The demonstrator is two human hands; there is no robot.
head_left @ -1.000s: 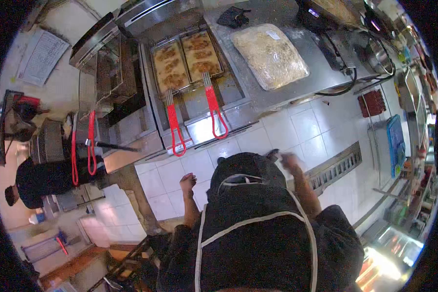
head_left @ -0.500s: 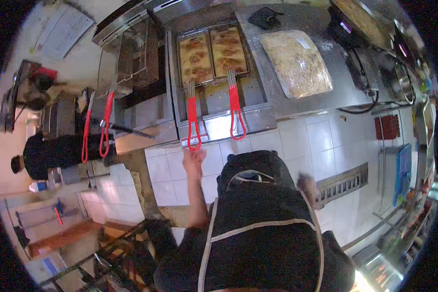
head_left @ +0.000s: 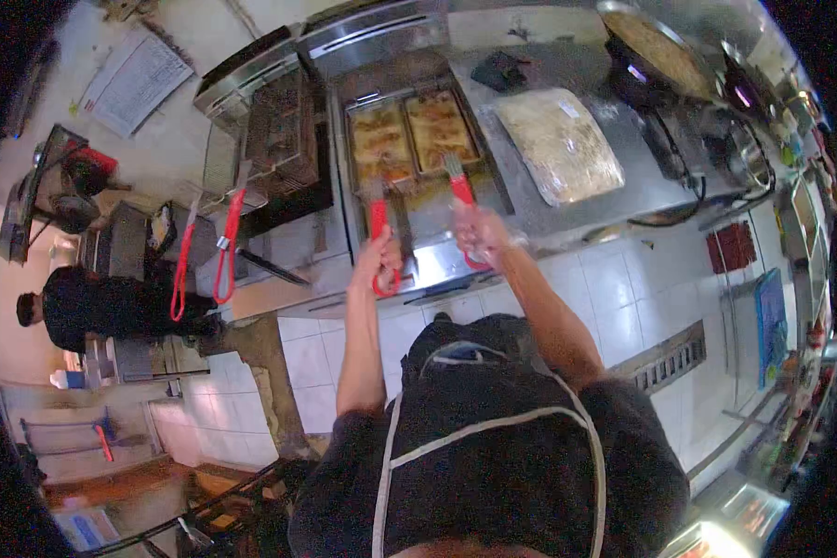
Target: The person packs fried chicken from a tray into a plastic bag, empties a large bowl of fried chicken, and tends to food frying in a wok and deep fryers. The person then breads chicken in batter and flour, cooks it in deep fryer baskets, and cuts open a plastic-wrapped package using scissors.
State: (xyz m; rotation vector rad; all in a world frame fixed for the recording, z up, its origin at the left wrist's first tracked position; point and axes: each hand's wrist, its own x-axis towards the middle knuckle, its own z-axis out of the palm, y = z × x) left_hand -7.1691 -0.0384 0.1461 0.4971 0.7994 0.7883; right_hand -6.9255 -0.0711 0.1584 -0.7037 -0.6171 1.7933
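The left hand (head_left: 384, 259) is gripping the long, red-coated looped handle (head_left: 378, 209) of the left rectangular wire-mesh basket (head_left: 350, 144), its fingers closing around the lower part near the loop. The right hand (head_left: 482, 232) is wrapping its fingers around the matching red-coated right handle (head_left: 462, 188) of the right rectangular wire-mesh basket (head_left: 471, 128), though blur is hiding the exact finger placement. Both baskets are sitting side by side in the stainless-steel fryer (head_left: 437, 264), holding golden-brown pieces of food (head_left: 379, 121) in pale, frothy oil.

The bare forearms are reaching over the fryer's front edge, so splashing oil (presumably very hot) could be burning skin if either basket were jerked or dropped. Uneven pulling could be tipping a basket and spilling its pieces, and with the two lying so close, their rims could be catching on each other. A loose or greasy grip could also be letting a handle twist.

To the right, a flat, plastic-wrapped pale package (head_left: 558, 149) is lying on the grey metal desk (head_left: 644, 153), near enough to be catching spatter.
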